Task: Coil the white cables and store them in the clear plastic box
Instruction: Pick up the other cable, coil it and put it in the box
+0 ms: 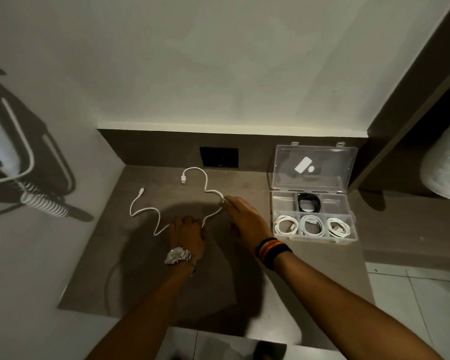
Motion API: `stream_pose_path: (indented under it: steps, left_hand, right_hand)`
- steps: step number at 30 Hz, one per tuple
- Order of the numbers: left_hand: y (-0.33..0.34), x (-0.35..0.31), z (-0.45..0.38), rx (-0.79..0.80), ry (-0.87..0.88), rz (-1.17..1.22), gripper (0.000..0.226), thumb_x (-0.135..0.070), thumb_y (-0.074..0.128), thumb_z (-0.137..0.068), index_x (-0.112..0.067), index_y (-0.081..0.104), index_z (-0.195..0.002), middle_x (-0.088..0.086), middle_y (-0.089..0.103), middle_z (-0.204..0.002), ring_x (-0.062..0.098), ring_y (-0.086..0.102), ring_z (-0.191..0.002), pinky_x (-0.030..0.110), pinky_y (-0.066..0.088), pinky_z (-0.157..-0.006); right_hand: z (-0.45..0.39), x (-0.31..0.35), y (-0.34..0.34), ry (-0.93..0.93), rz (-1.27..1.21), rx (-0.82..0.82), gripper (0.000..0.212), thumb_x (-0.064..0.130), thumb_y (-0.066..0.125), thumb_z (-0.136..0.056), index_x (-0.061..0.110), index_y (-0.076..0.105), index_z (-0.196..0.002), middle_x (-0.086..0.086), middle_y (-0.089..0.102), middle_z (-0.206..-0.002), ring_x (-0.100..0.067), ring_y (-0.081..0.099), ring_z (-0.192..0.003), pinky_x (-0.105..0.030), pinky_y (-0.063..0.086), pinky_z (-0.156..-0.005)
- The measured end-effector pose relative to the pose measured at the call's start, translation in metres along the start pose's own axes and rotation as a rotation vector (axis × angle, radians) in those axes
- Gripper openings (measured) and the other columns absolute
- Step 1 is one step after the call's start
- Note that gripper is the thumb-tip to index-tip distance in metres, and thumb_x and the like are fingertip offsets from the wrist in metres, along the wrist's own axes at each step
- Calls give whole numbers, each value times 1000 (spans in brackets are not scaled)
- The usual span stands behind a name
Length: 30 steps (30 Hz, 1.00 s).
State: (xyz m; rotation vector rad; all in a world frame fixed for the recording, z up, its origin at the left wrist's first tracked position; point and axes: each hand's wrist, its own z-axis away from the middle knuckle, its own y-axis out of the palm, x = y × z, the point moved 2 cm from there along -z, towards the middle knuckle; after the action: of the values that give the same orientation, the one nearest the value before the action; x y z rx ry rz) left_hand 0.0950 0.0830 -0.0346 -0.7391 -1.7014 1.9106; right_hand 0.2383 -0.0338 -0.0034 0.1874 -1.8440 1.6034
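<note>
A loose white cable (151,210) snakes across the brown desk (146,268), a plug at each end. My left hand (187,233), with a silver watch, rests on the cable's lower bend, fingers curled over it. My right hand (246,218), with a striped wristband, touches the cable at its right bend with the fingertips. The clear plastic box (314,202) stands open to the right. Its front row holds three coiled white cables (311,225). A black cable (308,201) lies in a rear compartment.
A black wall socket (218,157) sits in the desk's back panel behind the cable. The box lid (313,166) leans back against the panel. A coiled cord and a dark shadowed object (43,201) are on the wall at left. Tiled floor lies at the right.
</note>
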Motion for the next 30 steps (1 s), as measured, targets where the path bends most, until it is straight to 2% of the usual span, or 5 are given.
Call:
stream_pose_path:
  steps: [4,9,17,24,30]
  left_hand:
    - [-14,15,14,-169,140,314,25,-31,54,-98,-19,75,-105,15,78,-90,39,71,-84,38,50,-71]
    - [-40,68,28,-50,134,909,33,-51,53,-97,-29,63,-75,2,60,-64,17,57,-59,34,47,-63]
    - [-82,167,51,87,44,1255,47,-61,70,-88,-15,68,-79,11,55,-62,25,52,-58,41,43,-56]
    - [-115,179,55,206,152,1425,29,-32,55,-105,-16,71,-87,-8,41,-54,5,36,-40,24,43,-46]
    - [-134,89,68,189,360,1133,32,-33,60,-102,-20,75,-77,-14,47,-48,-1,37,-44,13,31,-44]
  right_hand:
    - [-17,29,19,-145,140,124,56,9,60,-93,19,49,-147,-7,44,-157,-29,32,-150,-54,24,-123]
    - [16,55,3,66,-458,-7,17,26,58,-101,23,72,-92,-7,72,-88,-14,65,-83,-34,51,-79]
    - [58,22,-75,487,-750,-643,20,20,55,-104,18,72,-94,5,57,-72,-12,46,-58,-16,41,-43]
    - [137,-5,-61,861,-594,-739,31,10,58,-99,11,66,-68,-9,53,-60,-25,47,-56,-29,40,-53]
    - [148,75,-42,623,-433,-468,39,12,66,-97,3,61,-135,-9,62,-127,-27,60,-121,-40,48,-107]
